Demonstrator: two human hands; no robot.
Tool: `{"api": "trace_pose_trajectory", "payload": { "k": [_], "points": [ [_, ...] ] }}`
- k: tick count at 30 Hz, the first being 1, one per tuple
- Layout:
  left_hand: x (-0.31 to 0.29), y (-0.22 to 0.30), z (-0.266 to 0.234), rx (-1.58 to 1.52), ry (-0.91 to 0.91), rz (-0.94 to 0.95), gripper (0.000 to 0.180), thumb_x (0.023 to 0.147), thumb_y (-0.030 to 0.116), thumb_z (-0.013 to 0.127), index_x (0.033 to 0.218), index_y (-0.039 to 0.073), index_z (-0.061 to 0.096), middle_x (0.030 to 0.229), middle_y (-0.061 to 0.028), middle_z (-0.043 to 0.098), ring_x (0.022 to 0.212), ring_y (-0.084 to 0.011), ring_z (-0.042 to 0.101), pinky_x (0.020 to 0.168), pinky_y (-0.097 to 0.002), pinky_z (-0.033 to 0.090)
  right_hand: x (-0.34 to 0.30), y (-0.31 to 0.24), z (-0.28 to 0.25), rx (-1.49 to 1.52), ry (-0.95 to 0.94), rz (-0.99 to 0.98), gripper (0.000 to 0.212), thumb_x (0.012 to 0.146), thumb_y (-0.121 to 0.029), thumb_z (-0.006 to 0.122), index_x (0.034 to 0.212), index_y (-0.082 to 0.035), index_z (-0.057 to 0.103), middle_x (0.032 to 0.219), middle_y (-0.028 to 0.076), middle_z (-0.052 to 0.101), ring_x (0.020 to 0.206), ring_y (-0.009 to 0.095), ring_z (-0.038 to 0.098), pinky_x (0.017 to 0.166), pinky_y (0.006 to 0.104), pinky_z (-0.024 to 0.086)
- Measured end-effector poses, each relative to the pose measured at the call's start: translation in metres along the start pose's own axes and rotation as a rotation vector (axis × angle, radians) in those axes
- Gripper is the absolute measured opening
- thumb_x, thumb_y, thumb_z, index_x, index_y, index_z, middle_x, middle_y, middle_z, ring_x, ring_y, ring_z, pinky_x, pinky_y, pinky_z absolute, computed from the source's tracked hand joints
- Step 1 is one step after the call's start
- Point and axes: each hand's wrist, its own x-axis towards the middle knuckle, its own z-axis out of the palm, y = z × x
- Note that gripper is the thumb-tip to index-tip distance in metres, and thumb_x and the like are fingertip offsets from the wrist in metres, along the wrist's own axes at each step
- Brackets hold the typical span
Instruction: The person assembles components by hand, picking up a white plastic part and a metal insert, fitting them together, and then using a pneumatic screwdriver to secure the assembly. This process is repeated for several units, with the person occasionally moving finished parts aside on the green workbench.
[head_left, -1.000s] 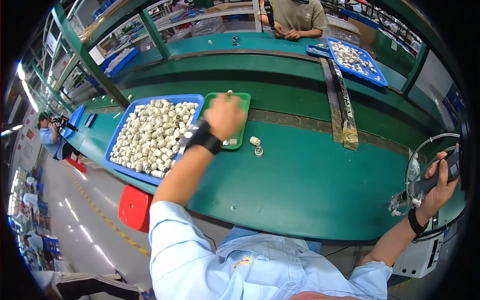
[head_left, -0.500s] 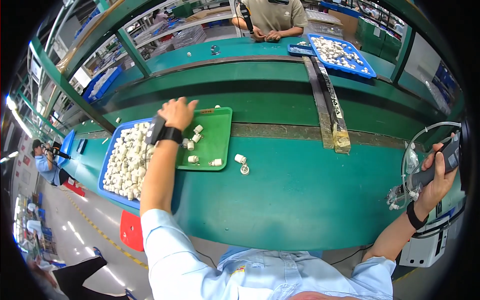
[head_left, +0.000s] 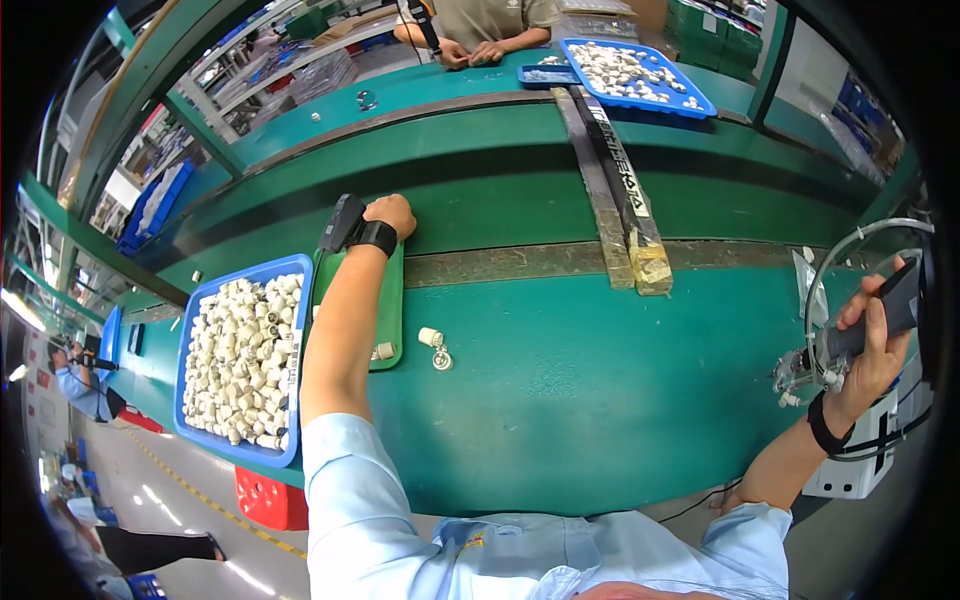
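Note:
My left hand (head_left: pixel 393 213) is over the far right corner of the green tray (head_left: pixel 390 310), its fingers curled and mostly hidden; what they hold cannot be made out. A dark box is strapped at that wrist. My forearm covers much of the green tray, where one white cylindrical fitting (head_left: pixel 383 351) shows. Left of it stands a blue tray (head_left: pixel 302 330) heaped with white fittings (head_left: pixel 235 360). At the far right my right hand (head_left: pixel 872 355) is closed around a dark grey handheld device (head_left: pixel 885 318), with a clear plastic assembly (head_left: pixel 797 372) beside it.
Two loose fittings (head_left: pixel 436 348) lie on the green bench (head_left: pixel 560 420). A taped bar (head_left: pixel 640 225) spans toward the far bench. There a person (head_left: pixel 485 30) sits by another blue tray (head_left: pixel 705 108) of fittings. A curved hose (head_left: pixel 830 262) loops near my right hand; a red stool (head_left: pixel 268 498) stands below.
My left hand has gone from spread fingers above the green tray to curled at its far right corner. The view has shifted; my right hand still grips the device.

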Motion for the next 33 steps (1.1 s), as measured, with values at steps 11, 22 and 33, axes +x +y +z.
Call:
{"api": "trace_pose_trajectory", "payload": {
  "k": [11,22,33],
  "points": [
    [-0.168,0.09,-0.029,-0.896,0.304,0.562,0.022,0.07,0.005,0.068,0.092,0.002,0.065,0.083,-0.0122,0.063,0.07,-0.0239,0.063,0.067,-0.0333,0.051,-0.02,-0.032,0.005,-0.156,0.388,-0.237,0.033,0.09,-0.005,0.057,0.121,0.005,0.05,0.11,0.016,0.058,0.086,0.02,0.06,0.076,0.0301,0.047],
    [-0.299,0.142,-0.029,-1.045,0.074,0.836,0.029,0.07,0.004,0.077,0.098,0.004,0.068,0.08,-0.0031,0.054,0.064,-0.0093,0.053,0.057,-0.0228,0.046,-0.124,-0.082,0.064,-0.178,-0.319,-0.086,0.029,0.072,-0.002,0.075,0.099,-0.001,0.062,0.095,0.014,0.062,0.084,0.023,0.06,0.072,0.0316,0.049],
    [-0.326,0.154,-0.016,-1.044,0.113,0.976,0.028,0.07,0.004,0.078,0.095,0.003,0.067,0.077,-0.0049,0.051,0.062,-0.0116,0.051,0.053,-0.0247,0.044,-0.171,-0.049,0.085,-0.151,-0.422,0.19,0.016,0.076,0.002,0.07,0.091,0.002,0.064,0.088,0.012,0.063,0.074,0.02,0.063,0.065,0.0279,0.051]
  ]
}}
